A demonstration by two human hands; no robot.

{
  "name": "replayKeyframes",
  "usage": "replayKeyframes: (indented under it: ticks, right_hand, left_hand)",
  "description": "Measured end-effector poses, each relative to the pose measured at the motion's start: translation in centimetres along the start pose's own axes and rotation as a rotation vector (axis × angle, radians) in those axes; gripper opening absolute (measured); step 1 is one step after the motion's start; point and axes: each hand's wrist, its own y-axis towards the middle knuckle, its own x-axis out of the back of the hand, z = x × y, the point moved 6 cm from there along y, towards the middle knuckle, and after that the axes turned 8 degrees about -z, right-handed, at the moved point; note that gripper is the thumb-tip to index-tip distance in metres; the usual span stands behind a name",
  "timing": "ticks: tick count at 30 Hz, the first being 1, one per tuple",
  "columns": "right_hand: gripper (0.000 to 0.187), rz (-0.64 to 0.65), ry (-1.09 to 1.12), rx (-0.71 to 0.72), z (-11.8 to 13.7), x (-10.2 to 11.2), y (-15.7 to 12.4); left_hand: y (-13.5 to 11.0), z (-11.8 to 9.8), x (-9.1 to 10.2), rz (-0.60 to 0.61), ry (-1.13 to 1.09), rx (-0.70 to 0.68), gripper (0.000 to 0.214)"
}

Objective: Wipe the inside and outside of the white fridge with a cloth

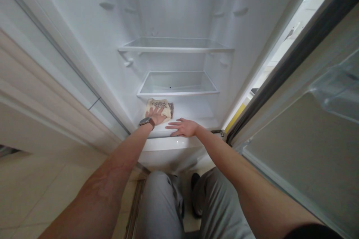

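A folded cream cloth [157, 103] with a dark printed pattern lies on the white bottom surface [193, 109] inside a refrigerator. My left hand [156, 115] presses flat on the cloth, its fingers spread, and a watch [146, 121] is on that wrist. To the right of the cloth, my right hand [183, 127] rests at the front edge of the bottom surface. Its fingers are apart and point left, with nothing in them.
Two shelves, an upper one [176, 49] and a lower one [178, 93], sit above the hands. The open refrigerator door [303, 157] stands at the right. Below, a white drawer front [168, 144] faces my knees [161, 198]. Tiled floor [36, 186] lies at left.
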Motion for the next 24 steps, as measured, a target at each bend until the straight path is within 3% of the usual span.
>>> replayKeyframes:
  ticks: [24]
  right_hand:
    - [0.041,-0.052,-0.018,0.024,-0.23,0.45,0.08]
  left_hand:
    - [0.27,-0.12,0.04,0.005,0.005,0.025,0.081]
